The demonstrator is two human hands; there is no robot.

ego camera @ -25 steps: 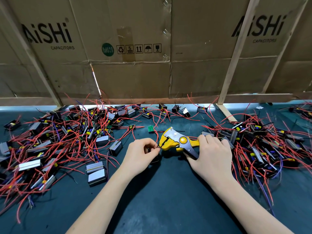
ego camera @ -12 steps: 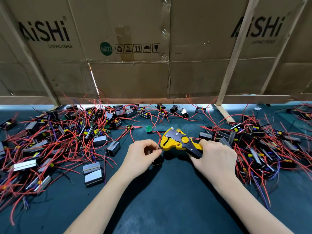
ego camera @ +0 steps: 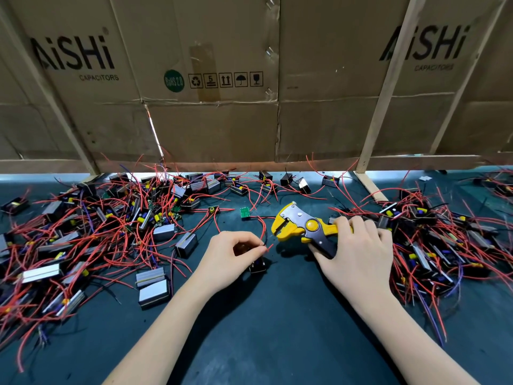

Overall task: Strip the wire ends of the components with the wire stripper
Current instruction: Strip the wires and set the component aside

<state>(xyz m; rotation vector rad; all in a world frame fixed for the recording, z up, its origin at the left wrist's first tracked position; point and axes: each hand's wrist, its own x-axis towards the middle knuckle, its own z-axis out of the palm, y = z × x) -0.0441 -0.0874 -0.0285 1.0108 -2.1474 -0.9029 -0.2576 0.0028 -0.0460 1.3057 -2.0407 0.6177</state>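
My right hand (ego camera: 358,251) grips the handles of the yellow and grey wire stripper (ego camera: 298,226), whose jaws point left at the table's middle. My left hand (ego camera: 230,255) pinches a red wire (ego camera: 268,248) between thumb and fingertips; the wire's end sticks out to the right, a short gap below and left of the jaws. A small black component (ego camera: 257,266) belonging to that wire sits just under my left hand, partly hidden by the fingers.
A large heap of components with red wires (ego camera: 91,232) covers the left of the dark table (ego camera: 263,329); another heap (ego camera: 444,240) lies at the right. A small green board (ego camera: 244,212) lies beyond the stripper. Cardboard sheets (ego camera: 211,129) wall off the back.
The stripper has drawn away to the right, off the wire. The red wire end in my left hand now sits clear of the jaws. My left hand stays where it was.
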